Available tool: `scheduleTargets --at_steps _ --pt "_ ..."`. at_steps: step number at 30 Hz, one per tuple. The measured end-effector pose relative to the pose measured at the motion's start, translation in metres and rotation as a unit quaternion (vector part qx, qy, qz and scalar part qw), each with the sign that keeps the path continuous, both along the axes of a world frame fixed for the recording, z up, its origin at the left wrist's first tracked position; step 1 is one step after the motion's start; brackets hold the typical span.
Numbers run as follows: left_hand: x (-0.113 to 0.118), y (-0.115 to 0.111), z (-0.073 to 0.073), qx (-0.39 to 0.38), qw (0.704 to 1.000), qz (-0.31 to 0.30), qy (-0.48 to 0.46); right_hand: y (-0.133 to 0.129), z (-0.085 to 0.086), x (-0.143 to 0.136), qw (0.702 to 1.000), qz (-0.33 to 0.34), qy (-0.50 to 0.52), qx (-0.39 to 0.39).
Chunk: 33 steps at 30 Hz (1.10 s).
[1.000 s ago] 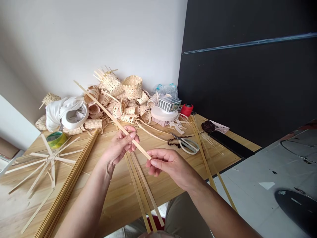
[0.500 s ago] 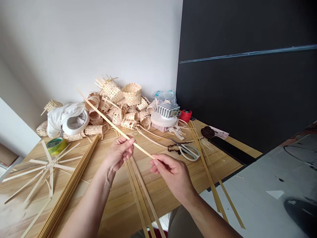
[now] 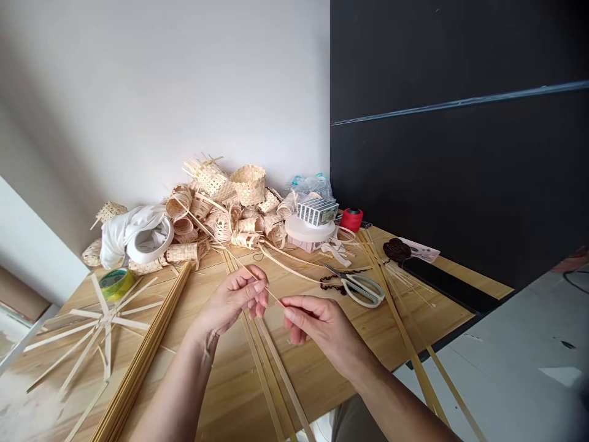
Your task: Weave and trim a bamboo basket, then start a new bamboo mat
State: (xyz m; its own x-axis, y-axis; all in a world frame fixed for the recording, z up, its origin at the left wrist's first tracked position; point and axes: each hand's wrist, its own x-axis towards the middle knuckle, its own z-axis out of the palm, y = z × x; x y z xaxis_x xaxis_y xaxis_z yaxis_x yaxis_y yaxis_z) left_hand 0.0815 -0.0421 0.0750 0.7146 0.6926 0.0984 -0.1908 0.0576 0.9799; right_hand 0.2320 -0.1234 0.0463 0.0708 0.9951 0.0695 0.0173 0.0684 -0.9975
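pinching thin strip [image 3: 275,296] edge-on

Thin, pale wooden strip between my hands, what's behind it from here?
Behind the strip are a pile of pale woven baskets and the light-brown wooden table. Whatever lies behind your left hand and right hand is hidden.

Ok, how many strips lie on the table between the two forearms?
3 visible, side by side: the left strip, the middle strip and the right strip. Others may be stacked beneath or hidden by the left hand.
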Motion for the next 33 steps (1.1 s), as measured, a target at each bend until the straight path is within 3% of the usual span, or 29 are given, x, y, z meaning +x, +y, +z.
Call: scheduleTargets --at_steps 5,14,22,33 --pt "-0.003 0.003 -0.002 0.01 0.999 -0.032 -0.001 -0.003 0.004 0.002 0.999 0.02 0.035 -0.007" --pt "-0.001 0.003 -0.006 0.014 0.999 -0.034 -0.004 -0.002 -0.006 0.002 1.0 -0.029 -0.002 -0.003" --pt "-0.003 0.003 -0.007 0.016 0.999 -0.044 -0.003 -0.002 -0.005 0.001 1.0 -0.02 0.005 0.001" --pt "-0.004 0.006 -0.009 0.013 0.998 -0.044 -0.031 -0.006 -0.007 0.002 0.994 -0.05 -0.088 0.044"
